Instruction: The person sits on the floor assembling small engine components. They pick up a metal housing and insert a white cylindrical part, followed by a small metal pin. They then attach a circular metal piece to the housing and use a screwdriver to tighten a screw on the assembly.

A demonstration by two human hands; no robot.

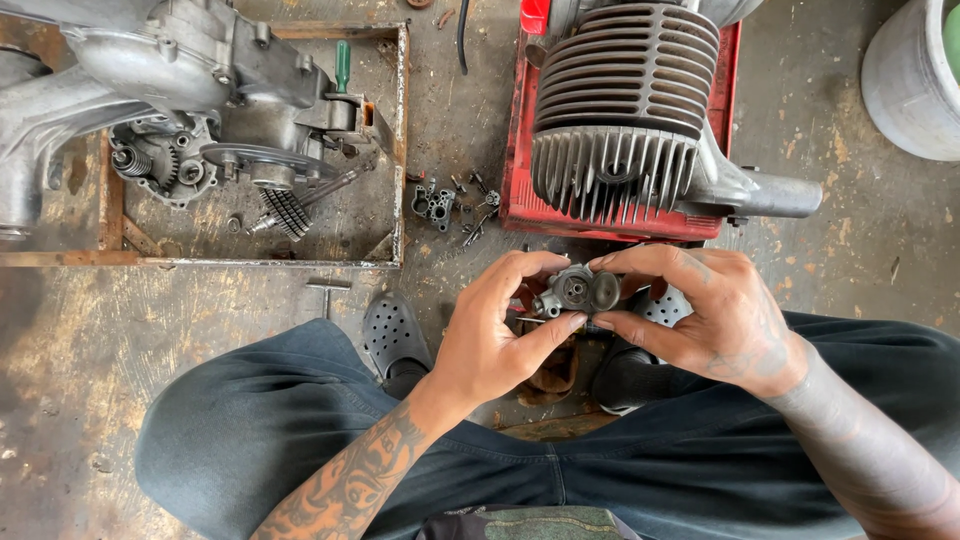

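Both hands hold a small grey metal carburetor body above my feet. My left hand grips its left side between thumb and fingers. My right hand pinches its right side, thumb below and fingers on top. The part's round opening faces up at me. Under the hands a brown object lies on the floor, partly hidden.
Small carburetor parts lie on the stained concrete floor. A finned engine cylinder rests on a red tray. At the left, an engine case sits in a rusty metal frame. A grey bucket stands at the upper right.
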